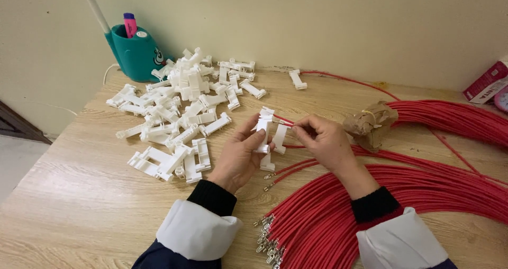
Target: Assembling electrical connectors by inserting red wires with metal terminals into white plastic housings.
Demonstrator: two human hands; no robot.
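A view from above onto a pale wood-grain table (79,205), with two hands meeting at the middle.

Far left of the fingers, against the wall, stands a teal plastic pen holder (136,55) with a pink marker (129,24) poking out. Just left of the left hand, and reaching back toward the wall, lies a loose heap of white plastic connector housings (180,115): hard, matte, blocky pieces with small clips and slots, piled at all angles.

The left hand (238,155) is closed around one white connector housing (264,137), thumb in front and fingers behind. The piece stands nearly upright, its long axis running away from the wrist, its top end above the fingertips.

Immediately right of it, the right hand (323,139) pinches a thin red wire (283,121) between thumb and forefinger. The wire's end points left and slightly up, touching the upper part of the housing, so the wire lies roughly crosswise to the housing's long axis. The right hand's fingers are the nearer ones to the wire's tip; the left only steadies the housing.

Below and to the right of both hands spreads a thick bundle of red wires (413,195), smooth, glossy and gently curved, with small metal terminals (267,237) at the near ends. Behind the right hand, a crumpled wrap of brown paper tape (370,123) binds another hank. At the far right edge sits a red and white box (487,83).

Both wrists wear black cuffs under white and dark blue sleeves (196,232).
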